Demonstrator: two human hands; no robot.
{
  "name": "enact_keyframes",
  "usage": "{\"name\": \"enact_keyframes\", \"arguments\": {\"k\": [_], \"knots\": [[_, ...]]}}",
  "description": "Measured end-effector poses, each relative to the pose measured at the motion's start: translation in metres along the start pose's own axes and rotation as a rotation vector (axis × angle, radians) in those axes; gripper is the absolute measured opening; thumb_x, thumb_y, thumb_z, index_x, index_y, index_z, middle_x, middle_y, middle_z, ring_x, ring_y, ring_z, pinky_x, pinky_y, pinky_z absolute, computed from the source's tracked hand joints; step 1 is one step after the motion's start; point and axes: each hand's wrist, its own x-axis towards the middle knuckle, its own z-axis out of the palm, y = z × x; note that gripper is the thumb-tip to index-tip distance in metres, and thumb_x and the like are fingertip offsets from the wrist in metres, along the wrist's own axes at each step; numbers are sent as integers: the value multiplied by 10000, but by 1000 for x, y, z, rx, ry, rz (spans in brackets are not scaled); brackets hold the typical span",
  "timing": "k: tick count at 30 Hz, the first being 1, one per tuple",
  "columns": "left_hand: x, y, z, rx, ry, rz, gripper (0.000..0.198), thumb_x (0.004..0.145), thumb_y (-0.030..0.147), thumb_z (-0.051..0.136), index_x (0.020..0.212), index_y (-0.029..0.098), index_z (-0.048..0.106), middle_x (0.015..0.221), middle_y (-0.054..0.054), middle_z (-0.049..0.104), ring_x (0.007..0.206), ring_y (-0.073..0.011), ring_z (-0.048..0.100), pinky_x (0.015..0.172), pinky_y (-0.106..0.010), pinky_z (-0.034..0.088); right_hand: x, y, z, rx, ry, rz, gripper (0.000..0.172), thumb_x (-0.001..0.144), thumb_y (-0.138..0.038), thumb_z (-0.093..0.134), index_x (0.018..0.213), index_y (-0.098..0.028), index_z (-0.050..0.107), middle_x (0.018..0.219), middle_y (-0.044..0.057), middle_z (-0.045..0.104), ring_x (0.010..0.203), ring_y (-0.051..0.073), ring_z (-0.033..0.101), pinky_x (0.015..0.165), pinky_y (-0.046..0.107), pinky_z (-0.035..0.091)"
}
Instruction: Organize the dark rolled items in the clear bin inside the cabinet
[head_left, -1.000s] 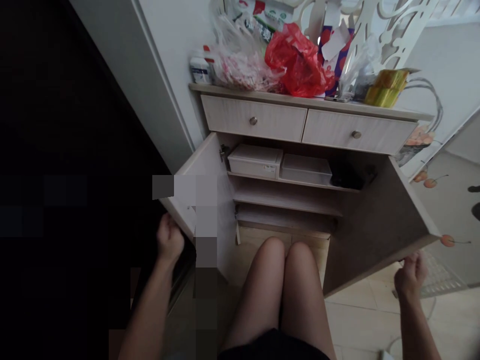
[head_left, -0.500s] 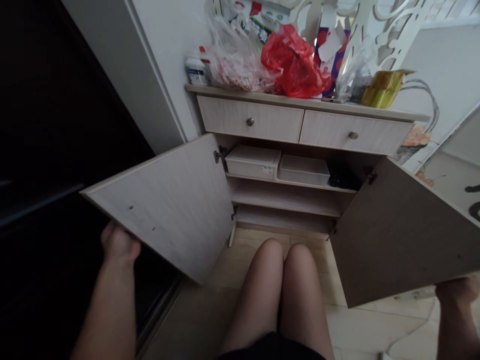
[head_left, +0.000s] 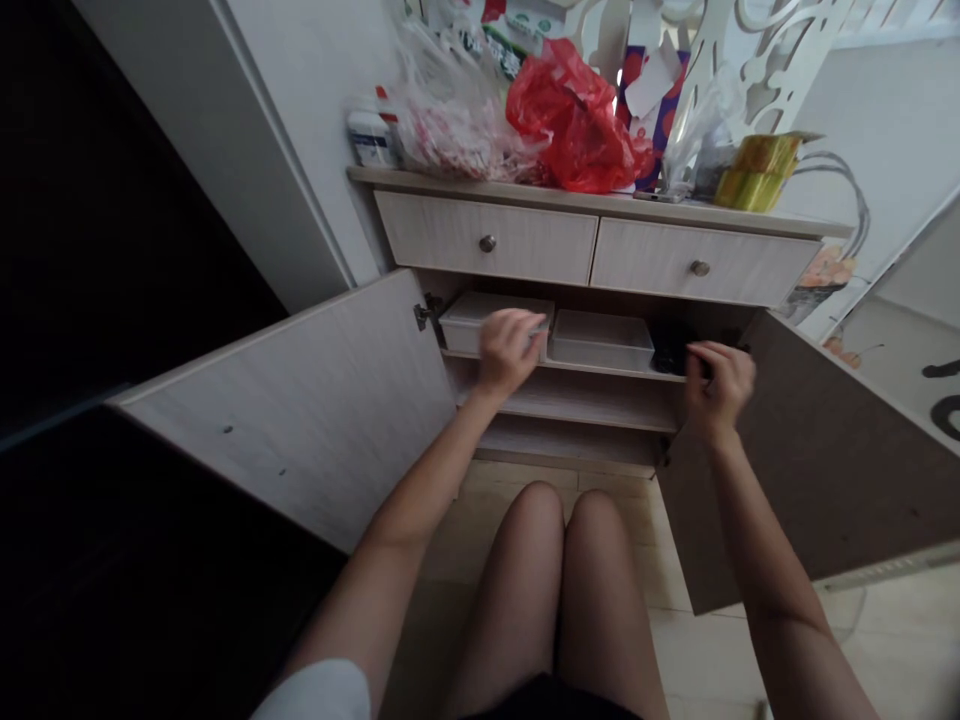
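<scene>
My left hand point(head_left: 508, 352) is in front of the left white lidded box point(head_left: 463, 326) on the cabinet's upper shelf; its fingers are loosely bent, a little blurred, with nothing visible in them. Whether it touches the box I cannot tell. Beside that box sits a second, translucent lidded box point(head_left: 604, 342). My right hand point(head_left: 724, 390) hovers by a black item point(head_left: 666, 345) at the shelf's right end, thumb and fingers apart and nothing seen between them. The left cabinet door point(head_left: 300, 400) and the right cabinet door point(head_left: 817, 470) both stand swung out.
Above are two closed drawers point(head_left: 487, 243). The cabinet top holds a white bottle point(head_left: 371, 138), a clear plastic bag point(head_left: 450, 120), a red plastic bag point(head_left: 570, 125), a purple-red box point(head_left: 671, 105) and yellow tape rolls point(head_left: 757, 175). My knees point(head_left: 570, 510) are close before the lower shelves.
Both hands have let go of the door edges and moved inward to the upper shelf. The left door stands slightly wider; the right door is about where it was.
</scene>
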Motion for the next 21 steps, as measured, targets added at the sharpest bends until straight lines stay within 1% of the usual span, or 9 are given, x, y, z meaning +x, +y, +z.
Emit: {"name": "enact_keyframes", "arguments": {"k": [2,4,6,8,11,13,15,18,21], "knots": [[20,13,55,-29,-347,121,307,964,324,491,1161,136,634,1159,-148,661,1144,-268,560,979,-425,409,25,3,34,-135,-105,-103,368,1008,-343,389,1181,-175,667,1241,151,614,1123,273,533,926,395,384],[31,17,96,47,-606,209,257,938,208,509,1101,92,670,1149,-176,673,1120,-278,565,952,-415,406,47,14,66,-309,-262,-175,383,1001,-266,375,1252,-139,635,1297,174,594,1102,273,536,893,374,386],[35,13,124,148,-741,231,264,928,122,467,1047,61,695,1108,-198,688,1092,-283,573,930,-416,402,60,31,90,-458,-397,-172,373,991,-232,399,1257,-117,633,1304,186,593,1085,270,544,855,355,399],[35,6,140,212,-792,218,301,922,73,427,1026,55,709,1072,-205,703,1077,-280,578,921,-417,397,64,48,104,-570,-491,-141,340,985,-237,441,1224,-120,653,1263,182,617,1071,264,556,825,338,409],[34,-4,153,240,-842,185,307,895,36,438,975,72,732,1015,-196,727,1073,-273,587,933,-420,383,63,66,114,-647,-562,-86,324,983,-254,482,1243,-154,648,1204,162,647,1042,247,586,787,311,417],[32,-9,158,243,-868,165,305,871,13,451,925,79,743,970,-195,736,1069,-272,595,940,-425,375,62,71,118,-653,-577,-55,330,988,-246,481,1268,-164,634,1183,154,656,1002,227,608,750,292,415],[31,-13,160,239,-872,152,300,854,-2,458,888,80,745,933,-198,735,1059,-273,601,935,-426,373,64,73,121,-645,-588,-39,313,994,-233,465,1230,-150,653,1154,156,664,962,212,620,710,277,408],[31,-18,158,212,-842,157,267,860,12,475,848,86,732,918,-199,725,1047,-271,599,915,-410,379,69,73,120,-629,-594,-51,299,999,-233,447,1133,-137,697,1112,158,679,941,207,617,688,270,401],[30,-22,146,181,-795,215,277,923,82,434,899,83,709,955,-156,698,1044,-229,583,911,-366,378,70,71,109,-610,-570,-90,302,997,-244,449,1091,-149,720,1094,146,694,962,218,603,689,274,398]]}}
